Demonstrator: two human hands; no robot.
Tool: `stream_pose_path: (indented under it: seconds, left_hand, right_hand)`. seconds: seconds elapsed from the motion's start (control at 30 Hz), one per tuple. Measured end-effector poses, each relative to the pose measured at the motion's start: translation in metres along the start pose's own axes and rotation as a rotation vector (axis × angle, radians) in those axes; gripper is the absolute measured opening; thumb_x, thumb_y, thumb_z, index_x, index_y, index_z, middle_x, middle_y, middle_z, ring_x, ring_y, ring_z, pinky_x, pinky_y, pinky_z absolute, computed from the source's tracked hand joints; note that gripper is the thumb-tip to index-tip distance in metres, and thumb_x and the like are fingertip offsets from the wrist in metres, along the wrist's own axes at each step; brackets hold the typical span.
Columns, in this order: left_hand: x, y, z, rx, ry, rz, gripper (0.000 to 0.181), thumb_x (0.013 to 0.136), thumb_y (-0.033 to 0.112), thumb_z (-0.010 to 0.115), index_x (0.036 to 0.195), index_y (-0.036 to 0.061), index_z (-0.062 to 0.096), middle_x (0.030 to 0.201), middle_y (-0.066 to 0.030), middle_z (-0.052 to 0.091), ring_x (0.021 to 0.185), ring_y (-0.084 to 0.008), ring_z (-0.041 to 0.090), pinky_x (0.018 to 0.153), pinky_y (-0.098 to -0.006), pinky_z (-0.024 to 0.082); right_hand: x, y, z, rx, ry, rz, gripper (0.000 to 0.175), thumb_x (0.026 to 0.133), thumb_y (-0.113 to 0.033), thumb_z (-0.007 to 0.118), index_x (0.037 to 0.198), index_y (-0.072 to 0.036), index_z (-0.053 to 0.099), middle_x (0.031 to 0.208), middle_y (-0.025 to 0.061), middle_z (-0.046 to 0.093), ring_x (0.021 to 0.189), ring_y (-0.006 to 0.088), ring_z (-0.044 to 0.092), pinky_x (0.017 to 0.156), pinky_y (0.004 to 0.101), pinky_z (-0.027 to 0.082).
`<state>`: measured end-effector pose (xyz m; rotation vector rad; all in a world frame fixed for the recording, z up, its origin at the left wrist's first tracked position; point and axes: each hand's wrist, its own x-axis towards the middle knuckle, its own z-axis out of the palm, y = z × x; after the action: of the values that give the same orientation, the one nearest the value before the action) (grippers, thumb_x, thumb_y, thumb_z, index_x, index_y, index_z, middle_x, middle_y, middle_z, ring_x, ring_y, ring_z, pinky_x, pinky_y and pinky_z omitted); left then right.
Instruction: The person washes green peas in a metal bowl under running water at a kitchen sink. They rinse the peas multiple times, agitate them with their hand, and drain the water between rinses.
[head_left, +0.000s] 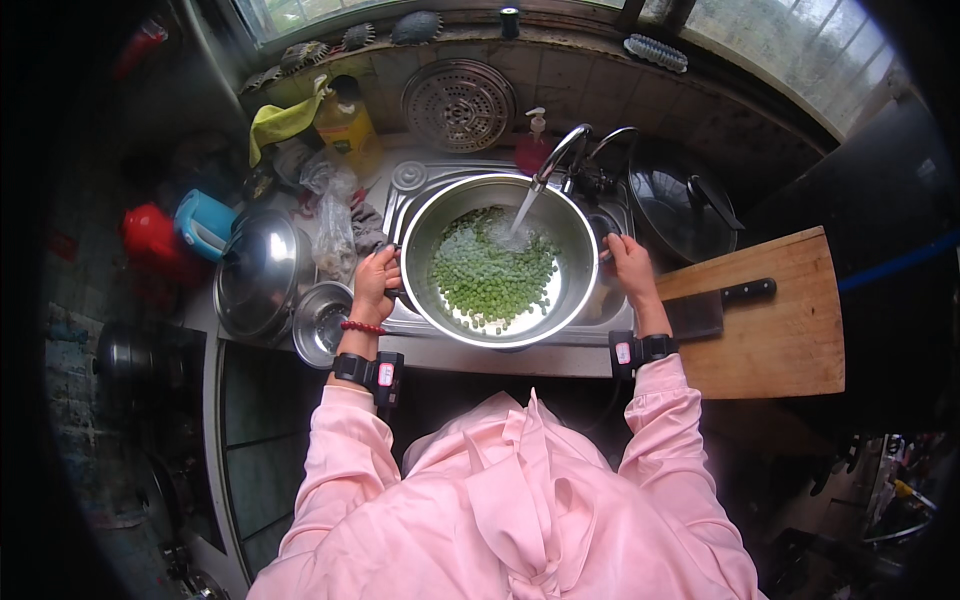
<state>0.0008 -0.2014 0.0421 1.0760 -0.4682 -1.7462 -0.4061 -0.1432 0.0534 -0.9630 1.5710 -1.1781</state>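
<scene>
A large stainless steel pot (420, 300) sits over the sink (394, 199), tilted slightly if at all. Inside it lie many green pieces (487, 277), peas or short-cut green beans; I cannot tell which. My left hand (377, 279) grips the dark handle on the pot's left side. On the opposite side, my right hand (628, 262) holds the other dark handle (602, 227). Water (525, 210) runs from the chrome faucet (559, 157) into the far right part of the pot and bubbles over the green pieces.
Right of the sink, a cleaver (697, 313) lies on a wooden cutting board (787, 337), with a dark glass lid (675, 202) behind. A steel bowl (321, 322), lidded pot (262, 274), plastic bag (334, 217) and blue jug (202, 225) crowd the left. A steamer plate (459, 105) leans behind.
</scene>
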Motion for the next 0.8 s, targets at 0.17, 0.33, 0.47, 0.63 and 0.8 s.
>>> stream_pose_path:
  seconds: [0.17,0.33,0.47,0.63,0.8]
  left_hand:
    - [-0.001,0.002,0.0,0.016,-0.013,-0.018,0.014,0.092,0.013,0.051,0.082,0.0021,0.052,0.054,0.0091,0.034,0.04,0.0002,0.028,0.035,-0.016,0.021]
    - [-0.002,0.003,0.001,-0.01,-0.035,-0.019,0.014,0.092,0.012,0.051,0.083,0.002,0.051,0.054,0.0087,0.034,0.039,0.0003,0.027,0.034,-0.0161,0.021]
    - [-0.005,0.004,0.004,0.005,-0.026,-0.025,0.014,0.092,0.012,0.05,0.083,0.0016,0.051,0.054,0.0083,0.034,0.039,0.0002,0.027,0.034,-0.0161,0.021]
    - [-0.012,0.005,0.004,-0.062,-0.011,-0.053,0.016,0.093,0.013,0.049,0.084,0.0011,0.052,0.054,0.0079,0.035,0.038,-0.0002,0.027,0.033,-0.0162,0.022]
    - [-0.023,0.0,0.0,-0.127,0.007,-0.102,0.018,0.093,0.014,0.048,0.084,0.0002,0.052,0.054,0.0082,0.034,0.039,-0.0002,0.027,0.033,-0.0159,0.022]
  right_hand:
    - [0.0,0.001,-0.001,-0.003,-0.019,-0.018,0.027,0.092,-0.03,0.052,0.09,-0.004,0.06,0.069,-0.0004,0.059,0.053,0.0054,0.051,0.048,0.0194,0.042]
    - [0.001,0.001,-0.002,0.004,-0.027,-0.016,0.027,0.092,-0.03,0.052,0.09,-0.004,0.06,0.069,-0.0006,0.059,0.053,0.0052,0.051,0.049,0.0194,0.042]
    - [0.001,0.002,-0.003,-0.043,-0.019,-0.026,0.027,0.092,-0.029,0.052,0.088,-0.004,0.06,0.068,-0.0005,0.059,0.054,0.0054,0.051,0.049,0.0196,0.042]
    - [0.002,-0.007,-0.006,-0.057,-0.044,-0.016,0.027,0.091,-0.028,0.054,0.087,-0.003,0.06,0.067,0.0004,0.06,0.055,0.0061,0.053,0.049,0.0204,0.042]
    - [0.004,-0.016,-0.012,-0.072,-0.102,0.008,0.026,0.091,-0.027,0.054,0.087,-0.002,0.06,0.068,0.0019,0.061,0.056,0.0071,0.055,0.05,0.02,0.045]
